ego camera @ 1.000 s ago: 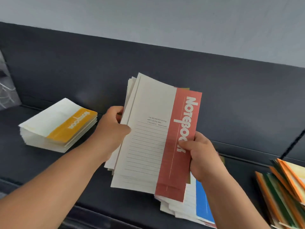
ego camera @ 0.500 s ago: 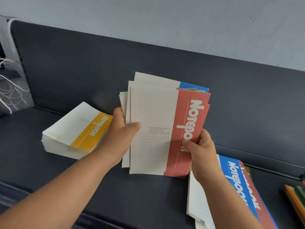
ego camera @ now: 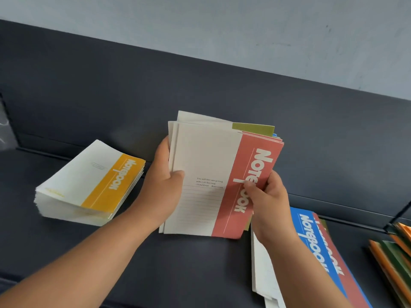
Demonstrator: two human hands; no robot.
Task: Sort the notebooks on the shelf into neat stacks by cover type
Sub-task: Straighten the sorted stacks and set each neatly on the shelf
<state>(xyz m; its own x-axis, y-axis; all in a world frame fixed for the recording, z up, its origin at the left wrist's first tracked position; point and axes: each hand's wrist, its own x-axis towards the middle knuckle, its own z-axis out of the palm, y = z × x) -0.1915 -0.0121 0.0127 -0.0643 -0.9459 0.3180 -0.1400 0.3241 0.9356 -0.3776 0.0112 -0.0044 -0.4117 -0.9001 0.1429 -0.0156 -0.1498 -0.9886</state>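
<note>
Both hands hold a bundle of notebooks (ego camera: 209,152) upright above the dark shelf (ego camera: 200,263); the front cover is cream with a red "Notebook" band, and olive and blue covers peek out behind it. My left hand (ego camera: 165,181) grips the bundle's left edge, thumb on the front. My right hand (ego camera: 266,196) pinches the right edge, thumb across the red band. A neat stack of yellow-banded notebooks (ego camera: 89,185) lies to the left. A loose pile topped by a blue-banded notebook (ego camera: 315,258) lies at lower right.
The shelf's dark back panel (ego camera: 222,90) rises behind the notebooks, with a pale wall above. Orange and green covered books (ego camera: 395,258) fan out at the far right edge. A clear plastic item (ego camera: 5,130) sits at the far left.
The bundle has been squared up and shifted a little to the right; an olive cover now shows at its top. My right thumb has slid further across the red band.
</note>
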